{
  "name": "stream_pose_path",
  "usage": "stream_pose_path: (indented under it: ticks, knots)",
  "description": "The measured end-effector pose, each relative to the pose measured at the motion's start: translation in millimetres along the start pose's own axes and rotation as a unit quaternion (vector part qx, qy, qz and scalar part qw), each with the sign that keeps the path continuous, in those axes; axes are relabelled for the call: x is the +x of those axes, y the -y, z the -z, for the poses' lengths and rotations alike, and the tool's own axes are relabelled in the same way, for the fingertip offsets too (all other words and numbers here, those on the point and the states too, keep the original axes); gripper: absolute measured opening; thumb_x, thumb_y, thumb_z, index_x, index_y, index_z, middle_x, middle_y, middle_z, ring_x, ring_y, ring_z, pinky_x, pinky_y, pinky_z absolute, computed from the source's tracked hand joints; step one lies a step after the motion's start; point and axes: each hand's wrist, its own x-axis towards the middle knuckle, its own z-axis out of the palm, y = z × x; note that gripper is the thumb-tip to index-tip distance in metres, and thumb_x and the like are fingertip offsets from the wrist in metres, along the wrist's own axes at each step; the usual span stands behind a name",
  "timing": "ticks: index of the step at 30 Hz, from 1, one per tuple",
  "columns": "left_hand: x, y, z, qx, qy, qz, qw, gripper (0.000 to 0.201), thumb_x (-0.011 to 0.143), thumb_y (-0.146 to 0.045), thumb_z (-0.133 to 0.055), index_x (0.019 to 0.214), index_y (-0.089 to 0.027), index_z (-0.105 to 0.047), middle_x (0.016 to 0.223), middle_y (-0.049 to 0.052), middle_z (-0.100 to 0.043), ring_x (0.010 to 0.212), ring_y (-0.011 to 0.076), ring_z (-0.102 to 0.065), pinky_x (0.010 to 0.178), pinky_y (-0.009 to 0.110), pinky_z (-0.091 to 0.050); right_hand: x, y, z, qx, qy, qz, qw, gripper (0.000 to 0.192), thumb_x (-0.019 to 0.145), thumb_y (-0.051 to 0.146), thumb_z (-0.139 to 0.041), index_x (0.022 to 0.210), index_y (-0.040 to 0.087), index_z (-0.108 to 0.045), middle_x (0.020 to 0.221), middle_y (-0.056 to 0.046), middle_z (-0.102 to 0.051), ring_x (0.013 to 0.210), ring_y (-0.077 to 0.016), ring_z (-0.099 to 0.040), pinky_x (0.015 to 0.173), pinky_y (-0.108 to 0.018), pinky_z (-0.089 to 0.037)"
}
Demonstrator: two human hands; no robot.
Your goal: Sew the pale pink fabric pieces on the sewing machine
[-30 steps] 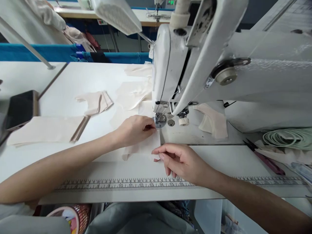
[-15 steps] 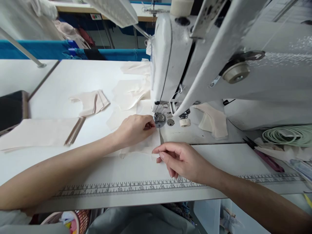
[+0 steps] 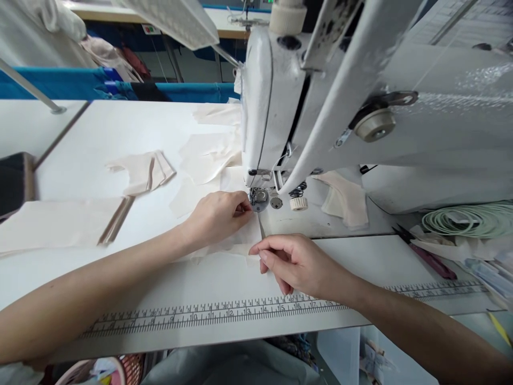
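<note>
Clock reference: presser foot (image 3: 253, 197) at center, 12 o'clock away from the operator. At 8 o'clock, just beside the foot: left hand (image 3: 218, 216), palm down, thumb and index finger pinched together on the edge of a pale fabric panel (image 3: 250, 234). Panel location: flat on the white sewing table (image 3: 132, 123), at 7 o'clock, partly hidden by the same hand. At 5 o'clock: right hand (image 3: 294, 266), thumb and index finger narrowly spaced, touching the panel's near edge, remaining fingers curled. Firm grip or light contact there: cannot tell.

Farther out, at 6 o'clock: printed ruler scale (image 3: 230, 313) along the table's near edge. Between 10 and 11 o'clock: loose cream fabric pieces (image 3: 208, 155). At 9 o'clock: small stack of cut pieces (image 3: 140, 172), then a longer fabric stack (image 3: 64, 222). At 3 o'clock: curved fabric pieces (image 3: 348, 200); beyond, coiled pale-green cord (image 3: 460, 220). Between 3 and 4 o'clock: purple-handled snips (image 3: 430, 260). Directly above the foot, toward 12 o'clock: white sewing machine head (image 3: 260, 101).
</note>
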Motion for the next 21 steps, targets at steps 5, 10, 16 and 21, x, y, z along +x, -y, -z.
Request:
stream_pose_path:
  ticks: [5,10,16,21]
  knots:
    - [0,-1,0.0,-0.002,0.001,0.004,1.0,0.014,0.085,-0.025,-0.054,0.085,-0.018,-0.066,0.077,0.001,-0.071,0.066,0.0165,-0.062,0.057,0.025,-0.04,0,-2,8,-0.184,-0.026,0.08,0.979,0.031,0.097,0.031,-0.043,0.088,0.015,-0.068,0.064,0.001,-0.057,0.049,-0.0075,-0.052,0.045,-0.021,-0.037]
    - [0,-1,-0.7,-0.015,0.001,0.009,1.0,0.016,0.087,-0.027,-0.054,0.085,-0.017,-0.066,0.078,0.002,-0.071,0.067,0.0168,-0.063,0.059,0.025,-0.042,10,-14,12,-0.48,-0.232,0.257,0.806,0.035,0.1,0.026,-0.037,0.117,0.013,-0.065,0.086,-0.006,-0.066,0.062,-0.0101,-0.053,0.052,-0.024,-0.036]
    - [1,0,-3.8,-0.006,-0.01,0.011,1.0,0.015,0.085,-0.029,-0.057,0.083,-0.017,-0.066,0.075,0.002,-0.07,0.064,0.0164,-0.063,0.057,0.025,-0.04,17,-17,9,-0.611,-0.221,0.271,0.71,0.032,0.1,0.023,-0.04,0.116,0.014,-0.066,0.085,-0.005,-0.062,0.063,-0.0106,-0.052,0.055,-0.026,-0.039]
    - [-1,2,0.3,0.003,-0.007,-0.011,1.0,0.017,0.085,-0.029,-0.053,0.087,-0.017,-0.066,0.077,0.003,-0.071,0.067,0.0165,-0.063,0.058,0.024,-0.041,17,-16,5,-0.621,-0.207,0.252,0.712,0.029,0.098,0.022,-0.043,0.116,0.013,-0.065,0.086,-0.006,-0.061,0.069,-0.0128,-0.056,0.058,-0.029,-0.039]
